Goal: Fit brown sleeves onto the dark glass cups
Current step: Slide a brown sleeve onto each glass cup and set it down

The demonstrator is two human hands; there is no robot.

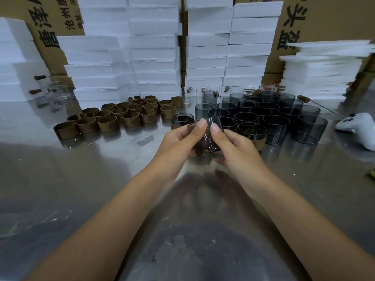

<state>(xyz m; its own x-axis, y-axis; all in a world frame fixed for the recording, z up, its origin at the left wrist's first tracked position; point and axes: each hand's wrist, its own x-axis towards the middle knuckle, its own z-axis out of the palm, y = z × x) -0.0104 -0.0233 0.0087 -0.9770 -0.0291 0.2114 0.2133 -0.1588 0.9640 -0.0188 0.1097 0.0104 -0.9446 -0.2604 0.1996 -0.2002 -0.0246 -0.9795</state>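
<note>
— Well, item one: what is in hand?

— One dark glass cup (207, 138), centre of frame, tilted, rim pointing away from the person. The left hand (178, 142) and right hand (237, 151) both curl round it, with the thumbs pressed side by side on its upper wall and the fingers tucked beneath. Its lower part looks brown, but I cannot tell whether a sleeve is fully seated there.

— Stock on the table?

— Loose brown sleeves (121, 116), left of centre on the steel table (81, 179). Bare dark cups (263, 114), right of centre. Sleeved cups (253, 138), two, just beyond the hands.

— Notes for the step?

— By my judgement, hold the band square to the cup and press evenly with both thumbs, supporting the base from below. An uneven push would likely leave it skewed. The glass looks slick, so work low over the table.
</note>
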